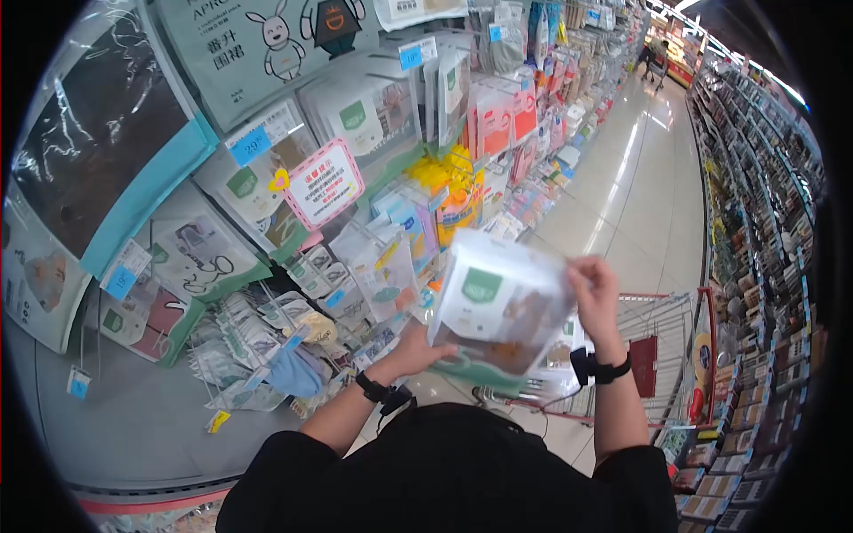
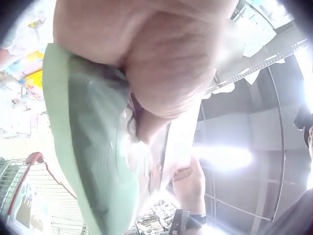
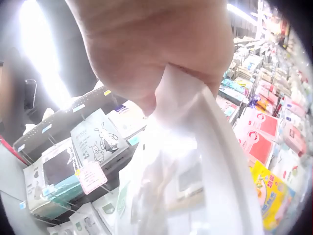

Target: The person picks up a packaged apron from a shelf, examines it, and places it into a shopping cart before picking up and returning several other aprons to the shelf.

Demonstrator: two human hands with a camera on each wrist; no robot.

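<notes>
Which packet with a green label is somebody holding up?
The packet between the two hands; the other green-label packets, hanging alongside, aren't held.

Here the bag (image 1: pixel 502 311) blurs, small print unreadable, hiding most fingers of the left hand (image 1: pixel 414 351); the far person (image 1: pixel 656 55)? Too tiny!

Glossy tiled floor (image 1: pixel 617 209) under a shopping cart (image 1: pixel 644 366), beside a grey rack (image 1: pixel 115 426) hung with packets (image 1: pixel 364 120)
</notes>
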